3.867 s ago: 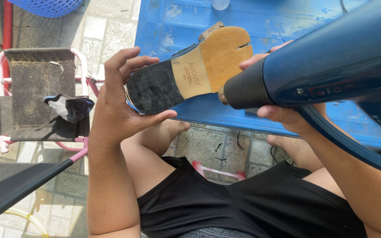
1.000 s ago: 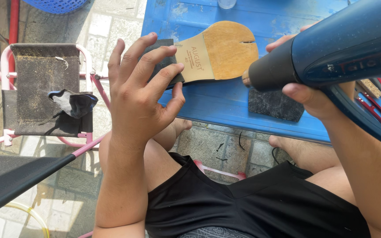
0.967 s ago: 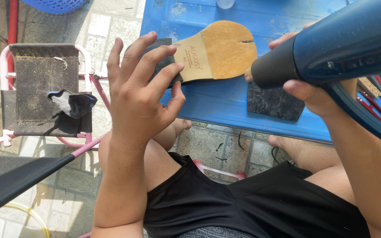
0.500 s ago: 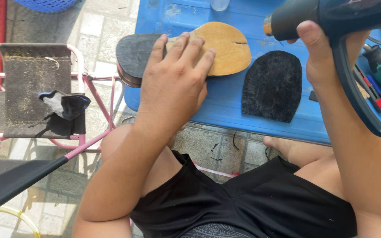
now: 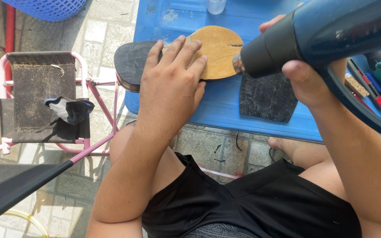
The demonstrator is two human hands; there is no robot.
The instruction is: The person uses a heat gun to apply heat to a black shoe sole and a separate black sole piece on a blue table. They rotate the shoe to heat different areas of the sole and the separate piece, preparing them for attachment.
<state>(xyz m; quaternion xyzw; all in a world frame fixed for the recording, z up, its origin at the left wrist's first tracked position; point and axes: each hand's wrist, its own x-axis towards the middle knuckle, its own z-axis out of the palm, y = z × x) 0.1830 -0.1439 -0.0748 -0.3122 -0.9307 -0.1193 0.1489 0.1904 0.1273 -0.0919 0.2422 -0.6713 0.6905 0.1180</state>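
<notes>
On the blue counter [image 5: 190,110], at about twelve o'clock from the person, a shoe sole [image 5: 219,50] lies bottom up: tan forepart toward three o'clock, black heel [image 5: 131,64] toward nine, hanging just over the counter's edge. The left hand [image 5: 170,86] lies flat on the sole's middle, fingers spread, pinning it down rather than gripping. The right hand [image 5: 307,77] is wrapped around the handle of a dark blue heat gun [image 5: 331,33], whose nozzle sits just beside the tan forepart at its three o'clock edge. This looks like the warming step, with heat on the forepart. A black rubber piece [image 5: 267,97] lies beside the sole at five o'clock. The next move would call for keeping the left fingers away from the nozzle and the sole held steady.
</notes>
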